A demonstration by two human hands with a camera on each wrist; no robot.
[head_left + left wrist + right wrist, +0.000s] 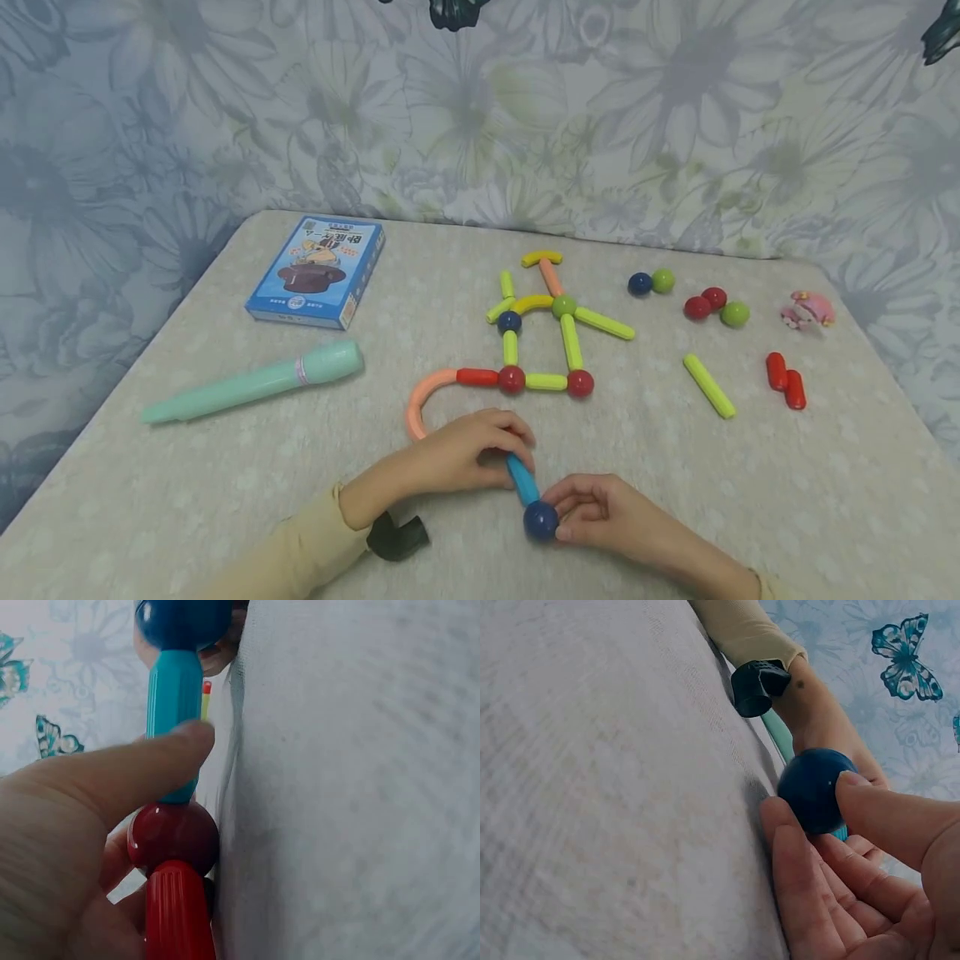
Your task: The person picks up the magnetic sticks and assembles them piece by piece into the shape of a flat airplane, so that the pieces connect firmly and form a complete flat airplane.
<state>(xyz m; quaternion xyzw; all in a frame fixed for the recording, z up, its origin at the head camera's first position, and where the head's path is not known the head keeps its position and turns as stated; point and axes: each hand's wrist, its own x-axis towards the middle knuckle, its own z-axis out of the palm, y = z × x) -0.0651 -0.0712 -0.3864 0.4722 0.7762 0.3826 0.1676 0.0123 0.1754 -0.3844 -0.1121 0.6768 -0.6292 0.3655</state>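
From the head, the left hand [476, 450] pinches a light blue rod [522, 481] just above a cloth-covered worktop [825, 500], while the right hand [611, 517] has thumb and fingertips on a dark blue ball [541, 521] at the rod's 5 o'clock end. At 12 o'clock from the hands lies a flat assembly [547, 382] of coloured rods and balls, whose peach curved rod [420, 404] runs behind the left hand. Around 10 o'clock lie a mint-green pen-shaped object [255, 383] and, farther off, a blue box [315, 271]; toward 1 and 2 o'clock sit loose balls [697, 308], a yellow-green rod [708, 386], two short red rods [795, 389] and a small pink figure [807, 310]. From the left wrist, the thumb crosses the light blue rod, its other fingers partly hidden behind; a dark red ball [172, 838] (covered by the hand in the head view) touches the rod's 6 o'clock end, with a ridged red rod [180, 911] joined below it. From the right wrist, thumb and fingers grasp the dark blue ball, and a sliver of the light blue rod shows at its 5 o'clock.
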